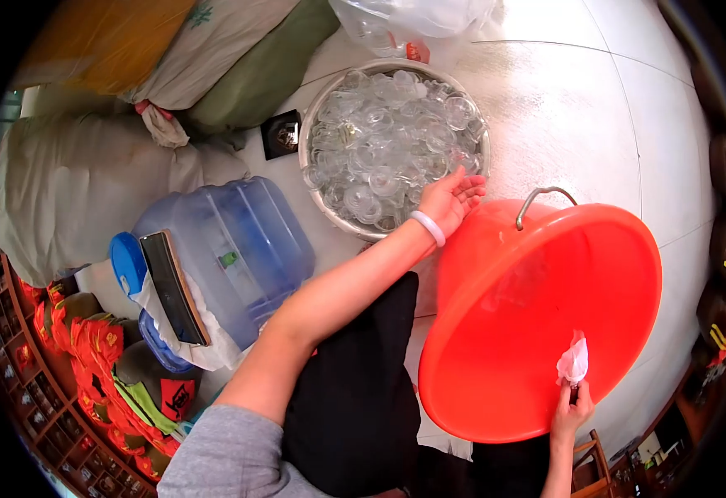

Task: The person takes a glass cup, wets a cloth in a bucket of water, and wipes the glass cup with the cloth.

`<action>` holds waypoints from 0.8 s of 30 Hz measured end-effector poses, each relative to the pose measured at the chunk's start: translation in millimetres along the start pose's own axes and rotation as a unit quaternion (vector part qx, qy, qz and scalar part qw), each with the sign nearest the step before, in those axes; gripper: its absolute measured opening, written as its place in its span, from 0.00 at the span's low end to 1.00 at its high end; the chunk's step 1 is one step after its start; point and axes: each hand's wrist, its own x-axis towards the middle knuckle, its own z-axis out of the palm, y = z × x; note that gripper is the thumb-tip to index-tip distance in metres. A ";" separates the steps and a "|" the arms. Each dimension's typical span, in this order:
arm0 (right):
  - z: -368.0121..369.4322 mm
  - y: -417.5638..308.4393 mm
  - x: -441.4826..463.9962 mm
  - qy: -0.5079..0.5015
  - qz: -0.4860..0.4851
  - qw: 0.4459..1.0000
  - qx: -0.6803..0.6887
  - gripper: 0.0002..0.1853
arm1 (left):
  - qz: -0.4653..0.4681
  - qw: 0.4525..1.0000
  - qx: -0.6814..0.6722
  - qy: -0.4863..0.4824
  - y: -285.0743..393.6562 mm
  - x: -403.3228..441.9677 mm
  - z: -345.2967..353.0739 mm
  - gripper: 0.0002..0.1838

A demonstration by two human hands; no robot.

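A large red bucket (537,324) lies tilted with its mouth towards me; its metal handle (545,199) stands up at the far rim. My left hand (453,201), with a pale bangle at the wrist, is by the bucket's far outer side, fingers apart and slightly curled; whether it presses on the bucket I cannot tell. Just beyond it is a round metal basin (306,137) heaped with small clear glass or plastic pieces (380,141). At the bucket's near rim, my right hand (574,407) pinches a crumpled white cloth or tissue (574,362) over the opening.
A blue water jug (238,241) lies on its side at the left, a phone (174,286) and white cloth on it. A small black box (281,134) sits beside the basin. Large sacks (89,183) stand at left and back; a clear plastic bag (417,17) is behind.
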 end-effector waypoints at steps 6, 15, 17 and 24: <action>2.9 4.2 -1.7 0.019 0.005 1.000 0.014 0.03 | -0.007 1.000 0.005 -0.020 1.6 -13.5 -2.7 0.11; -0.3 3.2 -1.5 0.008 -0.001 1.000 0.007 0.02 | 0.097 0.984 0.133 0.069 24.3 -97.9 -49.2 0.07; 0.4 7.3 -3.0 0.009 -0.004 1.000 0.005 0.02 | 0.123 0.973 0.168 0.098 28.4 -113.2 -61.4 0.07; 2.3 1.9 -2.2 0.022 0.001 1.000 0.022 0.03 | 0.393 0.829 0.268 0.295 48.4 -115.5 -114.4 0.12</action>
